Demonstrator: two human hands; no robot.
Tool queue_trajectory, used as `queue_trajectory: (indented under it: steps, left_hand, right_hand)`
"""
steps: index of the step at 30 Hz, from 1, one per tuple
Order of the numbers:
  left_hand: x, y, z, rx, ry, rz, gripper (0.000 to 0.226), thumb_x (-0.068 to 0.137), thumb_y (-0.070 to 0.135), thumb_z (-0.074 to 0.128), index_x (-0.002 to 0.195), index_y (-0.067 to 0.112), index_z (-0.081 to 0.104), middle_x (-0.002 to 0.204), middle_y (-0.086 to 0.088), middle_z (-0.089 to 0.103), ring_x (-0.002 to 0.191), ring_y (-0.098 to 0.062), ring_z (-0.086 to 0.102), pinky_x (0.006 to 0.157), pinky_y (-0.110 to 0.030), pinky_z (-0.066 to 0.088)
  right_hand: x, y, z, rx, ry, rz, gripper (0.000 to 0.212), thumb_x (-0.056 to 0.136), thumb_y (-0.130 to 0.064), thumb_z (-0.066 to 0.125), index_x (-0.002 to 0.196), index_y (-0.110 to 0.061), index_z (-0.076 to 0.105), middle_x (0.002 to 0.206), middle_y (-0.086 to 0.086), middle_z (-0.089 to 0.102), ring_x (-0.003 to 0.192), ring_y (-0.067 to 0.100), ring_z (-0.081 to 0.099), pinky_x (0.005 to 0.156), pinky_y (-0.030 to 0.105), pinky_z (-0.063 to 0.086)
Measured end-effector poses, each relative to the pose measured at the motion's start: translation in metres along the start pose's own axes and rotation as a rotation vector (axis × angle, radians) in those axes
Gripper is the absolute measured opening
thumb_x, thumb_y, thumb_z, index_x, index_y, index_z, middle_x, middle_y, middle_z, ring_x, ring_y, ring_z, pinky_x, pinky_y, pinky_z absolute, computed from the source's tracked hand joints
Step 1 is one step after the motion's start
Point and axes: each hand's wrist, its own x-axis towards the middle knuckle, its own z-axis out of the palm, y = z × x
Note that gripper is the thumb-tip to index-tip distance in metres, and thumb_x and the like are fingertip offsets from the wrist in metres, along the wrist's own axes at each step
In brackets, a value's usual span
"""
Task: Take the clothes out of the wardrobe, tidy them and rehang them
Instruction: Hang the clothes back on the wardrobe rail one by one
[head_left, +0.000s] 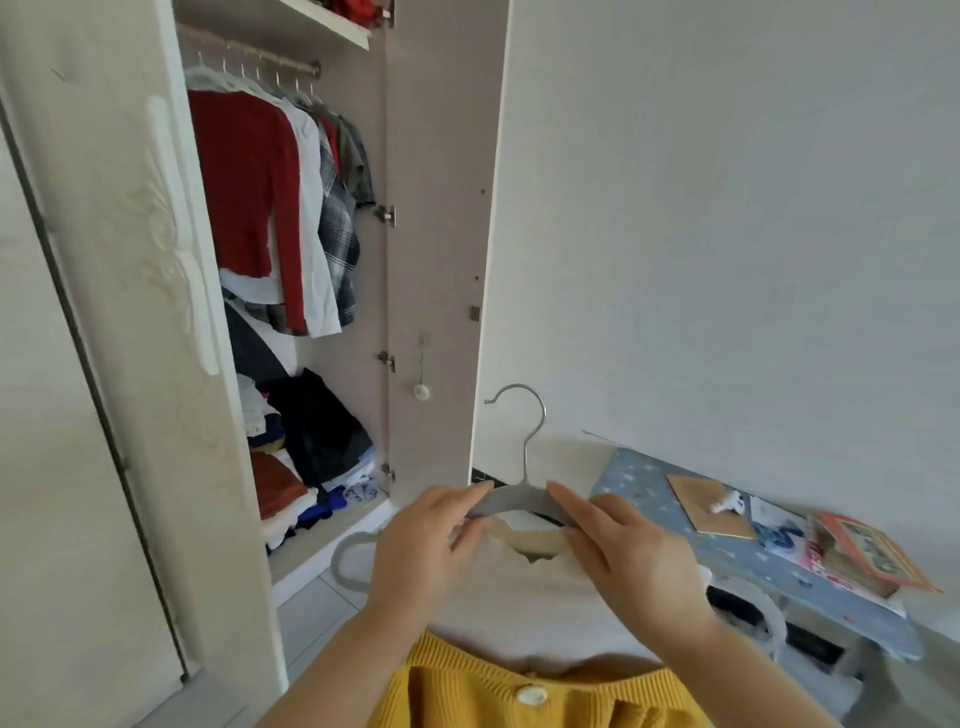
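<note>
A cream top (540, 608) hangs in front of me with a grey hanger (519, 499) at its neckline; the metal hook points up. My left hand (426, 545) pinches the hanger's left shoulder and the collar. On the hanger's right shoulder, my right hand (628, 545) grips with the fingers laid along the bar. The hanger's left end (348, 561) sticks out beside the top. The open wardrobe (441, 234) at the left holds several garments on a rail (254, 54), a red top (244, 192) in front.
Folded and heaped clothes (311, 447) fill the wardrobe's bottom. A low table with a blue patterned cover (649, 483) stands at the right by the white wall, carrying a book, papers and a box. I wear a yellow knitted cardigan (519, 691).
</note>
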Motion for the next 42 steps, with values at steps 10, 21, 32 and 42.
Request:
queue_trajectory:
  steps: [10,21,32,42]
  left_hand:
    - [0.161,-0.132,0.033,0.155,0.169,-0.158,0.034,0.083,0.016,0.068,0.116,0.019,0.064,0.095,0.003,0.067,0.082,-0.004,0.059,0.069,-0.026,0.054]
    - [0.296,-0.316,0.048,0.194,0.362,-0.306,0.034,0.084,0.022,0.067,0.117,0.025,0.063,0.099,0.01,0.063,0.087,0.0,0.055,0.071,-0.003,0.038]
    - [0.435,-0.478,0.001,0.328,0.501,-0.379,0.038,0.086,0.024,0.061,0.124,0.028,0.057,0.1,0.024,0.049,0.084,0.015,0.044,0.068,0.001,0.036]
    - [0.549,-0.604,-0.098,0.586,0.582,-0.459,0.036,0.09,0.025,0.056,0.126,0.03,0.055,0.12,0.013,0.054,0.099,0.006,0.04,0.078,0.001,0.024]
  right_hand:
    - [0.182,0.069,0.17,0.132,0.052,-0.186,0.033,0.074,-0.027,0.062,0.106,-0.023,0.068,0.076,-0.01,0.065,0.047,0.005,0.057,0.036,0.012,0.034]
    - [0.365,0.069,0.355,0.251,0.042,-0.348,0.045,0.071,-0.023,0.077,0.111,-0.029,0.057,0.077,-0.009,0.066,0.045,0.006,0.056,0.035,0.012,0.029]
    - [0.559,0.025,0.493,0.386,0.04,-0.421,0.046,0.065,-0.017,0.083,0.108,-0.024,0.067,0.076,-0.007,0.065,0.049,0.011,0.061,0.031,0.025,0.043]
    - [0.749,-0.044,0.598,0.596,0.007,-0.581,0.039,0.092,-0.028,0.052,0.131,-0.031,0.05,0.099,-0.005,0.061,0.08,0.021,0.064,0.06,0.035,0.051]
